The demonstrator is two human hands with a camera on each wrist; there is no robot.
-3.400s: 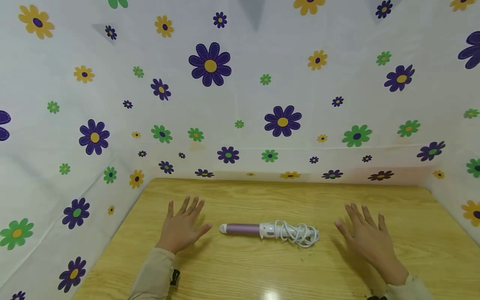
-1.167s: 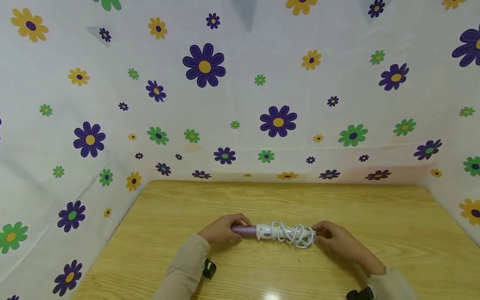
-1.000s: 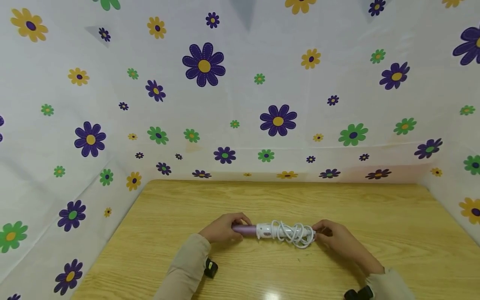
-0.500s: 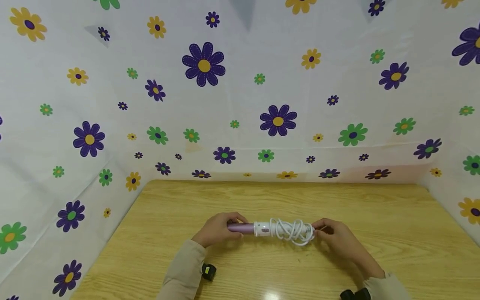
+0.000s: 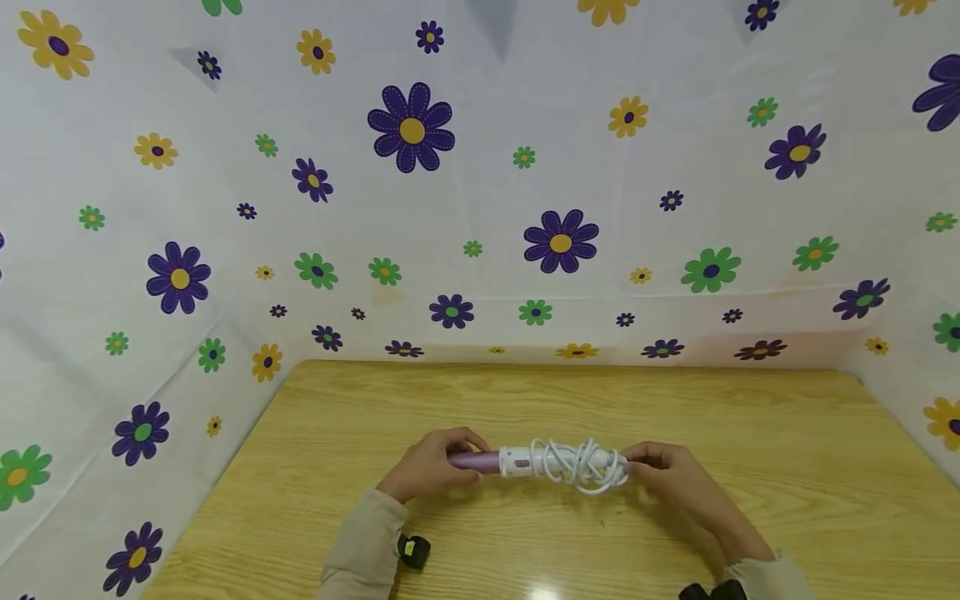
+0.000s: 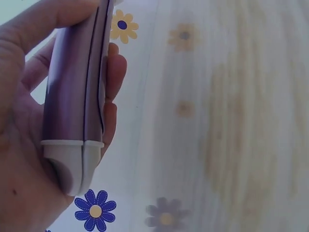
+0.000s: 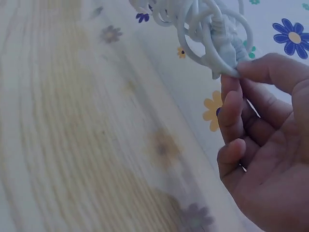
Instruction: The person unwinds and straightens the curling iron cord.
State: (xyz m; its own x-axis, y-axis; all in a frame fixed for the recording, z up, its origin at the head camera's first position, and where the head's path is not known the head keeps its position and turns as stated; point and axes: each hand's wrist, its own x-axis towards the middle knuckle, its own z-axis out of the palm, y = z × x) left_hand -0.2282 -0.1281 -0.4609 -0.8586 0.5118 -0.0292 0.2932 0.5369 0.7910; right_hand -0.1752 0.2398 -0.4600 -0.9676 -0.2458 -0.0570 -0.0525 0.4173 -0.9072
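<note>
A curling iron with a purple barrel [image 5: 476, 462] and a white handle lies level between my two hands, pointing left in the head view. Its white cord [image 5: 579, 465] is wound in loose loops round the handle. My left hand [image 5: 429, 465] grips the barrel; the left wrist view shows thumb and fingers on either side of the purple barrel [image 6: 72, 87], its white tip [image 6: 72, 164] near the palm. At the handle end, my right hand [image 5: 681, 483] pinches a loop of the cord [image 7: 224, 53] between thumb and finger. Some fingers of the left hand are hidden behind the barrel.
Below is a wood-grain table [image 5: 540, 533], its back edge against a white flower-printed cloth [image 5: 480, 192] that also rises at both sides. Black straps with small devices sit at the left wrist [image 5: 413, 551] and right wrist [image 5: 712, 590].
Both hands first hovered spread apart beside the curling iron, then closed in and took hold of its ends. Over the last second the iron and left hand have shifted slightly left.
</note>
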